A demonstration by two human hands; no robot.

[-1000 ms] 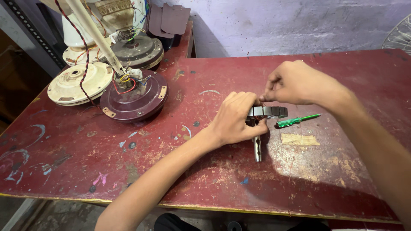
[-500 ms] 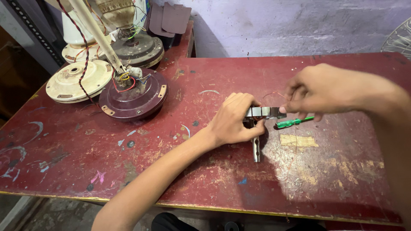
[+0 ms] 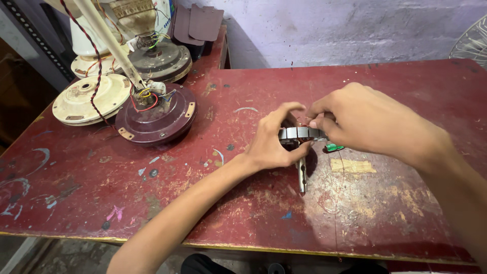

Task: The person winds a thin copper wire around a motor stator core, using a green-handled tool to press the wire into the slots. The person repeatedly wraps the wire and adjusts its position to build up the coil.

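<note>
A worn, dark red tabletop (image 3: pixel 385 213) with scratched and flaking paint fills the view, backed by a pale purple wall (image 3: pixel 329 30). At the far left corner stand several ceiling fan motor housings: a maroon one (image 3: pixel 154 122) with loose coloured wires at its hub, a cream one (image 3: pixel 89 99) just beside it toward the left edge, and a grey-brown one (image 3: pixel 160 61) behind them.

Near the middle of the tabletop, somewhat toward the right edge, both hands meet over a small grey metal ring (image 3: pixel 299 133), ribbed like a stack of laminations, with a steel shaft (image 3: pixel 302 177) running from under it toward the near edge. The shaft's long axis lies roughly at right angles to the near edge, its free end pointing at the person; the ring sits at its far end, face up, its band running left to right between the hands.

The left hand (image 3: pixel 271 144) curls closed around the ring's left side, thumb arched over the top. The right hand (image 3: pixel 365 119) comes in from the right edge, fingers pinched together at the ring's far right rim; what they pinch is too small to tell. Both hands touch the ring, the left lower and nearer. A green tool handle (image 3: pixel 334 147) peeks out beneath the right hand.
</note>
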